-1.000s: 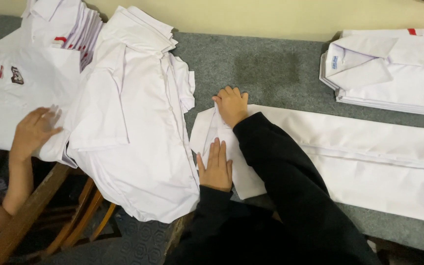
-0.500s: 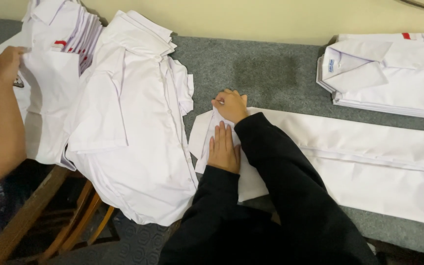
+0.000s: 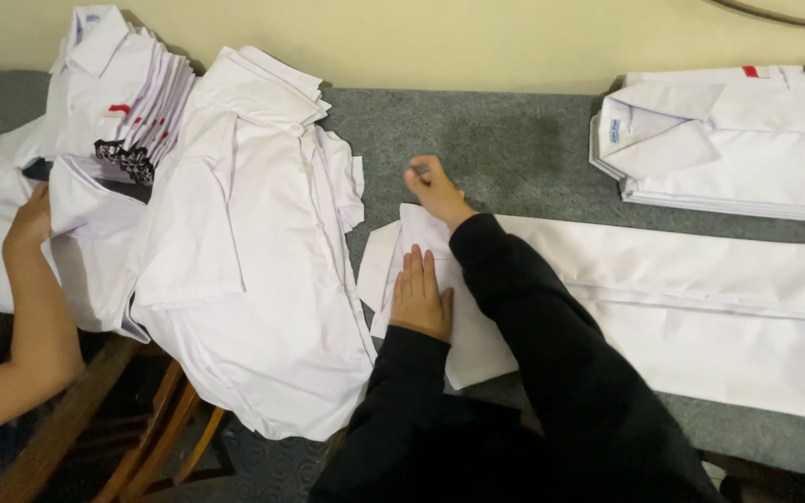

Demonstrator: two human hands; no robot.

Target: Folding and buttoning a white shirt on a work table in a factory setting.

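A long white shirt [image 3: 682, 307] lies folded flat on the grey padded table [image 3: 514, 140]. My left hand [image 3: 421, 296] rests flat on the shirt's left end, fingers pointing away from me. My right hand [image 3: 435, 189] is at the far corner of that same end with its fingers curled; whether it grips fabric is hidden. Both arms wear black sleeves, and the right forearm crosses over the shirt.
A loose heap of white shirts [image 3: 253, 279] hangs over the table's left edge. A co-worker's hand [image 3: 30, 219] touches a shirt [image 3: 95, 224] beside it, below a stack of folded shirts [image 3: 123, 93]. Another folded stack [image 3: 738, 140] sits at the back right. Wooden legs [image 3: 160, 438] show below.
The co-worker's hand has dropped from the top of the left pile to a lower shirt. My left hand slid up the shirt's end, then slightly back. My right hand stays at the corner.
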